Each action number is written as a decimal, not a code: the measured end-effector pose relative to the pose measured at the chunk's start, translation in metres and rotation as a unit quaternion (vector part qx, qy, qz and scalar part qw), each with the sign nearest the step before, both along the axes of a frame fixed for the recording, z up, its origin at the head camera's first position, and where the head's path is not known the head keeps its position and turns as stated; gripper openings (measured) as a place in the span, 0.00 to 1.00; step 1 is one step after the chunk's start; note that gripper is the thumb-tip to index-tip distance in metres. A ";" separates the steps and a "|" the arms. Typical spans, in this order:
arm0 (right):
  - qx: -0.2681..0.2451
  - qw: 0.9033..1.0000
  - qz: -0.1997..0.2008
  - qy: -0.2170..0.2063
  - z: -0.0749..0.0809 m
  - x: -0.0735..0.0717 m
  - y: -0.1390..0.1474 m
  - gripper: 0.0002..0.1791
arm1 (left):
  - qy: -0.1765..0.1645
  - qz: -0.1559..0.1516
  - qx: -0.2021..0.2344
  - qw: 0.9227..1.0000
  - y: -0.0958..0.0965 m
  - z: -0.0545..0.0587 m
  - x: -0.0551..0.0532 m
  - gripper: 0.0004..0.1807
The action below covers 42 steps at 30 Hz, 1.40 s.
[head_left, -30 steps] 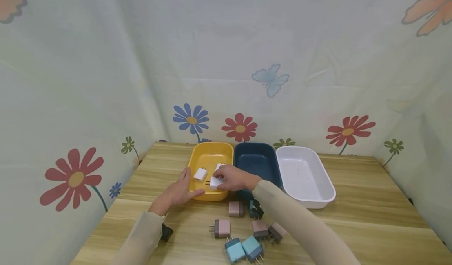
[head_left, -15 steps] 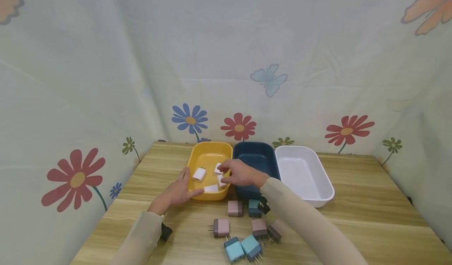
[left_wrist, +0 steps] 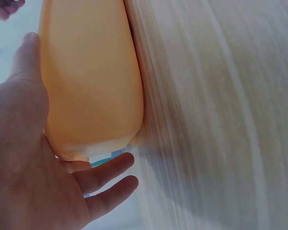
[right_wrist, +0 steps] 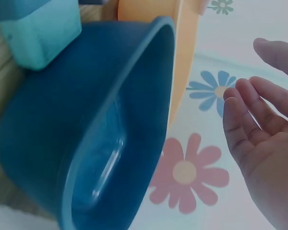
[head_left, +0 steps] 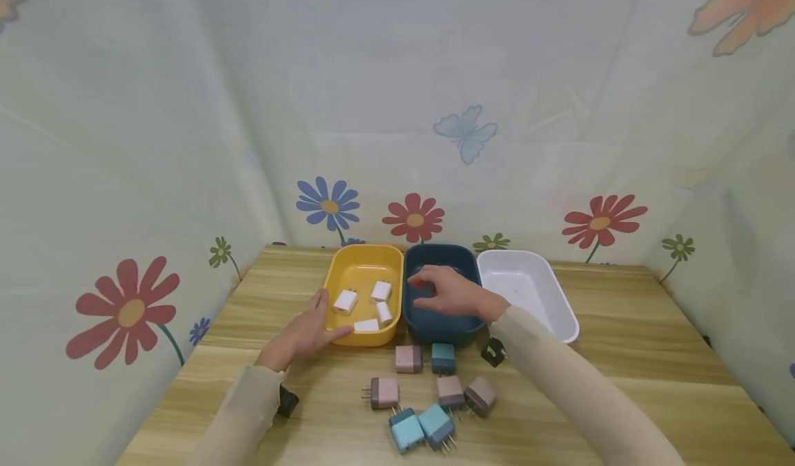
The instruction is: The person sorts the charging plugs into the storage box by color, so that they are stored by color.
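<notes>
My left hand [head_left: 304, 335] rests at the near left corner of a yellow tray [head_left: 332, 283], fingers along its side and thumb at the front rim. In the left wrist view, two fingers stretch straight past the yellow tray [left_wrist: 93, 72]. Several white plug chargers [head_left: 345, 302] lie scattered inside it. Over the dark blue tray [head_left: 428, 329] hovers my right hand [head_left: 450, 292], holding nothing. The right wrist view has that hand [right_wrist: 264, 105] with loosely bent fingers, beside the blue tray [right_wrist: 53, 100].
A white tray [head_left: 568, 314] stands right of the blue one. In front lie several two-tone chargers, pink such as this pink charger [head_left: 384, 392] and teal such as this teal charger [head_left: 406, 430], some with prongs showing. A flowered cloth [head_left: 373, 107] hangs behind the table [head_left: 621, 390].
My right hand let go of a white charger in the yellow tray, then moved right to above the blue tray. The left hand stays at the yellow tray. The view has shifted slightly.
</notes>
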State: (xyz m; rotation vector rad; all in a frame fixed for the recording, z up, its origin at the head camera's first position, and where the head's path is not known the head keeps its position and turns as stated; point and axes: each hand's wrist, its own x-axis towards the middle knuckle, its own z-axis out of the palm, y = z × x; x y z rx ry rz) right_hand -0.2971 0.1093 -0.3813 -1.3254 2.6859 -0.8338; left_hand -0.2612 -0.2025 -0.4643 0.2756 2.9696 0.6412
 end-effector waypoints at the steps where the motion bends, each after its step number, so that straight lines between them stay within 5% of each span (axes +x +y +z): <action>1: 0.003 1.000 -0.003 0.000 0.001 0.000 0.003 0.21 | -0.002 0.001 0.002 1.000 0.000 0.000 0.000 0.59; 8: 0.013 0.999 -0.022 -0.022 -0.001 0.002 0.030 0.22 | -0.013 0.004 0.027 1.000 -0.001 0.000 -0.001 0.59; 14: 0.017 0.999 -0.040 -0.002 -0.010 0.003 0.055 0.22 | 0.002 -0.004 0.033 0.999 -0.001 -0.001 0.001 0.57; 19: 0.042 0.994 -0.087 0.044 -0.016 0.010 0.073 0.23 | 0.075 -0.022 -0.006 0.997 0.002 0.006 0.004 0.54; 24: 0.069 0.985 -0.139 0.069 -0.027 0.017 0.086 0.29 | 0.145 -0.076 -0.034 0.986 0.017 0.034 0.018 0.48; 28: 0.091 0.981 -0.160 0.062 -0.040 0.020 0.092 0.36 | 0.136 -0.137 -0.050 0.980 0.038 0.053 0.034 0.40; 31: 0.098 0.980 -0.166 0.056 -0.049 0.021 0.095 0.41 | 0.117 -0.194 -0.055 0.972 0.055 0.056 0.043 0.34; 35: 0.095 0.980 -0.160 0.065 -0.058 0.020 0.099 0.47 | 0.074 -0.259 -0.046 0.962 0.072 0.051 0.050 0.26; 42: 0.091 0.981 -0.135 0.108 -0.076 0.015 0.103 0.51 | 0.026 -0.319 -0.074 0.945 0.082 0.034 0.055 0.28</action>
